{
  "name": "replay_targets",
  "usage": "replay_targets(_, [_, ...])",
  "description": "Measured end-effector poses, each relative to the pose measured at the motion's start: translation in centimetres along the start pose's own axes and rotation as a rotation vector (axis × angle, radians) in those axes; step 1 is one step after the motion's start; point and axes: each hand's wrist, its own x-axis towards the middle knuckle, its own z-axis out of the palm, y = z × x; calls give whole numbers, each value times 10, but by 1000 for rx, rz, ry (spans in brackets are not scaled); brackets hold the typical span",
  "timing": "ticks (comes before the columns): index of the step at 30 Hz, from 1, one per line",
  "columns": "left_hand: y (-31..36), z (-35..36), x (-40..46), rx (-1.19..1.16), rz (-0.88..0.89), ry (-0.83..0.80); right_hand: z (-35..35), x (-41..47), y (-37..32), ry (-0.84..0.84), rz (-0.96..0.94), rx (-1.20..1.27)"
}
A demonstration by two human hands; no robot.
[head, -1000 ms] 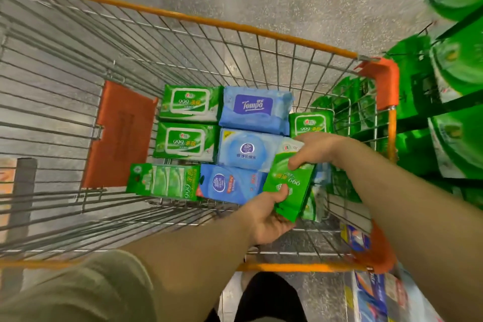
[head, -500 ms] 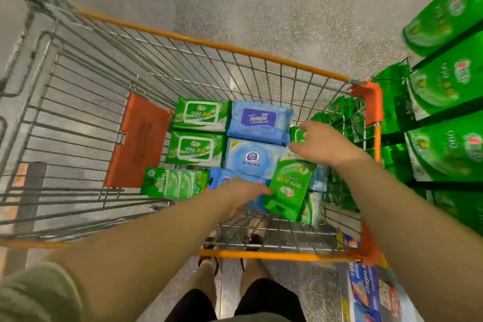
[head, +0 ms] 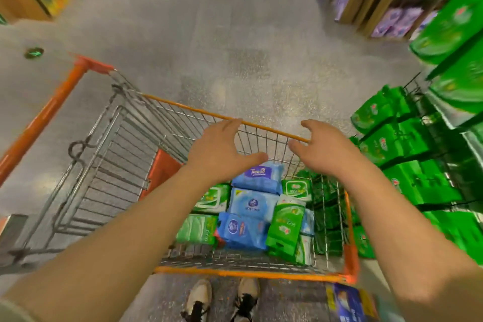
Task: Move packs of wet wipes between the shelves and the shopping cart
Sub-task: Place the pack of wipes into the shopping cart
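Both hands, left point(head: 222, 150) and right point(head: 326, 150), hover spread and empty; below them the cart point(head: 251, 127) holds many packs point(head: 252, 204), so loading looks well along, while shelves point(head: 407, 154) beside the right hand remain stocked.

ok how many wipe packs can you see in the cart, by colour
green plastic wipe packs: 5
blue plastic wipe packs: 4
total: 9 showing in the wire shopping cart; more may be hidden
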Motion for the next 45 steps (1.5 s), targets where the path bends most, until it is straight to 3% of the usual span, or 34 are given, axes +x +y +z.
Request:
replay_targets(7, [26,-71,-25,72,196,42,-57,-72,-33,134,42,-47])
replay_targets(17, [115,-97,-80,117,580,-53,-103,-231,-28,286,329,-61])
replay_targets(27, [222,-62,-178,124,917,-129,-106,-399,17,426,601,-3])
replay_targets(34, [305,-6,-297,100,1141,-217,-91,-566,64,543,833,-14])
replay_targets(45, [395,95,-498,34,1354,-407,-34,-801,117,666,1104,86])
